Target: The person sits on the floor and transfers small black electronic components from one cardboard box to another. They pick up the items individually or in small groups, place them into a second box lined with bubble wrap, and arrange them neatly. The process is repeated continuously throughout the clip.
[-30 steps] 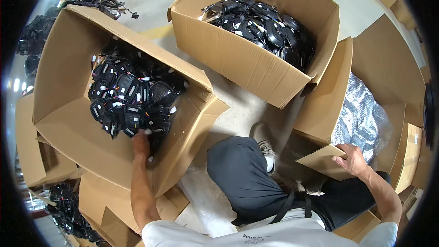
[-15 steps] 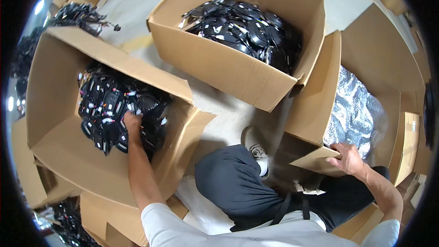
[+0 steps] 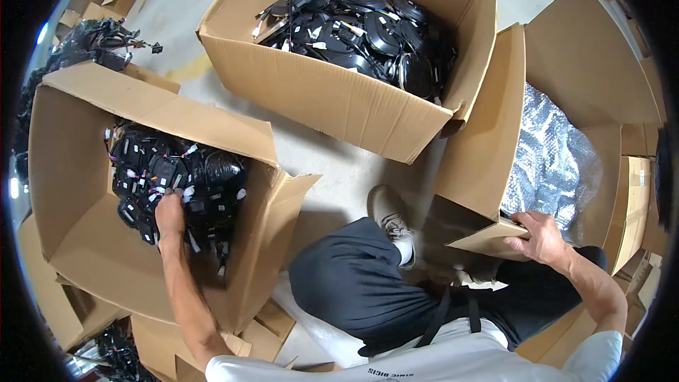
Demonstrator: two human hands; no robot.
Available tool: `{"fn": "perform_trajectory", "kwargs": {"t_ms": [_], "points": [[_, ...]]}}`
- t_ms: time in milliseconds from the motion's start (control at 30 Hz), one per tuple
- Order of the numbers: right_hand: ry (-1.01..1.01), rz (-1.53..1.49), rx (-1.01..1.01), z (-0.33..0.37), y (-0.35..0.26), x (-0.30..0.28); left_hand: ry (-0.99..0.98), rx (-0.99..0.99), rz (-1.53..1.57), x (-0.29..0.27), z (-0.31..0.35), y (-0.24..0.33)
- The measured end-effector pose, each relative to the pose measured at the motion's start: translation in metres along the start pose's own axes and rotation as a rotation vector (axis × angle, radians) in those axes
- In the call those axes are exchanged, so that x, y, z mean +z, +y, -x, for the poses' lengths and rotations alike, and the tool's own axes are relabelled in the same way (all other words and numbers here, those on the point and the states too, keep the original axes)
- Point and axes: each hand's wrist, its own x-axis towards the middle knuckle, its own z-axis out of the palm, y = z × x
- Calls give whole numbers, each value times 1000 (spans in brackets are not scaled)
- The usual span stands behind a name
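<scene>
My left hand (image 3: 170,216) reaches into the tilted cardboard box (image 3: 88,240) on the left. Its fingers are bent together at the near side of a heap of black plastic parts (image 3: 166,170) with cables and small white connectors. What they pinch is hidden by the hand. On the right, my right hand (image 3: 542,239) is closed over the near edge of another large cardboard box (image 3: 484,120), thumb on the outside and fingers inside. Silver bubble wrap (image 3: 544,159) lies in that box just beyond my fingers.
A third open cardboard box (image 3: 318,99) stands ahead, filled with round black parts with cables (image 3: 368,28). More wired black parts (image 3: 92,42) are piled at the far left. My shoe (image 3: 387,212) is on the floor between the boxes.
The view has shifted a little, so the boxes sit slightly differently in it. My left hand has moved a bit nearer and left over the heap. My right hand stays on the box edge.
</scene>
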Motion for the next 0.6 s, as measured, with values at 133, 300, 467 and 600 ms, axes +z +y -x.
{"fn": "perform_trajectory", "kwargs": {"t_ms": [133,300,467,600], "points": [[-4,-6,11,-1,-2,1,-116,189,-41,5,-15,22],[19,31,15,3,-2,-1,-203,194,599,58,-22,98],[40,74,-14,5,-2,-2,-201,50,381,96,-16,107],[-28,65,-27,6,-2,-10,73,32,783,48,26,53]]}}
